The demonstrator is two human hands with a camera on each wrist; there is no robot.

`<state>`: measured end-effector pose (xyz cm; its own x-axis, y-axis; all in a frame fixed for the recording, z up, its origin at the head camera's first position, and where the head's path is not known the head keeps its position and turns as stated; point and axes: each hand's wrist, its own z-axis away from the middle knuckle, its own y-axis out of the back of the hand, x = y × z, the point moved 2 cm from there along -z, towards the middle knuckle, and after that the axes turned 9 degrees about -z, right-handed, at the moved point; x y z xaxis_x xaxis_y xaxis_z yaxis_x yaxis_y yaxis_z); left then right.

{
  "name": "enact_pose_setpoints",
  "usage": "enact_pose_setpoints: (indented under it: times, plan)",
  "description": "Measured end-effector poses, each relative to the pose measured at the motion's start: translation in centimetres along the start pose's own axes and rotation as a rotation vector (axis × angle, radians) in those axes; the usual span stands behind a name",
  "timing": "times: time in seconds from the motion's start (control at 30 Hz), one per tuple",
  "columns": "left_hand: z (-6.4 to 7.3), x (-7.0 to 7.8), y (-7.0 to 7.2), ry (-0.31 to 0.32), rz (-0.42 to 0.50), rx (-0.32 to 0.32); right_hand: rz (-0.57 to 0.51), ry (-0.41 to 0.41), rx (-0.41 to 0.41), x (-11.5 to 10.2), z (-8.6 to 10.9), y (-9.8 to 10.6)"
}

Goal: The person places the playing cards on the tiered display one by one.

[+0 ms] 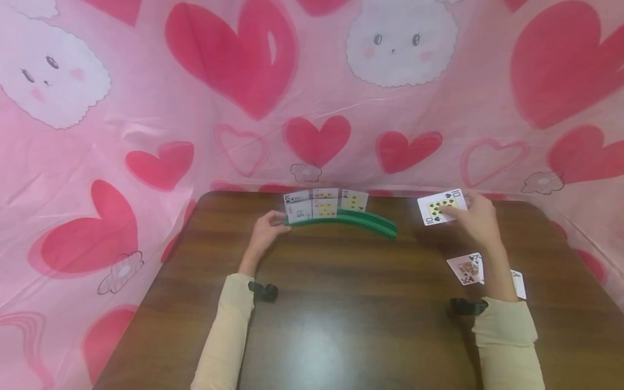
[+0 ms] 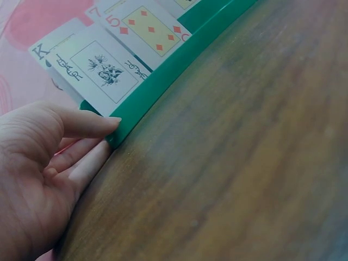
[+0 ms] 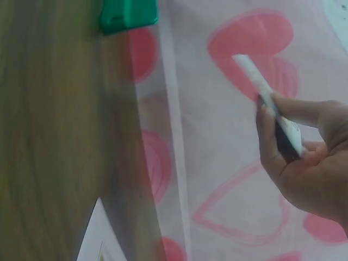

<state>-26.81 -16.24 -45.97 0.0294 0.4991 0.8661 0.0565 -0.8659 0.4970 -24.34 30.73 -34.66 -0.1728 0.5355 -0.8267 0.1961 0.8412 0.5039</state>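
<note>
A green curved card holder [image 1: 368, 219] stands near the table's far edge. My left hand [image 1: 267, 230] pinches its left end, thumb [image 2: 92, 122] on the front face and fingers behind and below. In the holder a joker [image 2: 103, 76] overlaps a king [image 2: 41, 51], and a five of diamonds [image 2: 149, 32] overlaps a seven [image 1: 325, 192]. A black-suit card [image 1: 354, 199] stands to their right. Off to the right, my right hand [image 1: 478, 216] holds up a ten of spades [image 1: 441, 207] between thumb and fingers, face toward the head camera.
A king [image 1: 466, 268] lies face up on the wooden table [image 1: 351, 303] below the right hand. An ace [image 1: 519, 284] lies beside it, partly hidden by the right forearm. Pink heart-patterned cloth [image 1: 322, 97] hangs behind the table and along its sides.
</note>
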Motion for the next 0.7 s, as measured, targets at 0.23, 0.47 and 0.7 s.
enact_pose_setpoints:
  times: [0.23, 0.47, 0.7]
  plan:
    - [0.0, 0.0, 0.0, 0.014, -0.007, -0.004, -0.538, -0.043, -0.101, -2.2, 0.0, -0.9]
    - [-0.1, 0.3, -0.1, -0.001, -0.006, 0.010, -0.507, -0.061, -0.154, -2.8, -0.4, -1.4]
    - [0.2, 0.2, 0.1, -0.014, -0.005, -0.005, -0.459, -0.069, 0.010, -3.2, -0.3, -1.4]
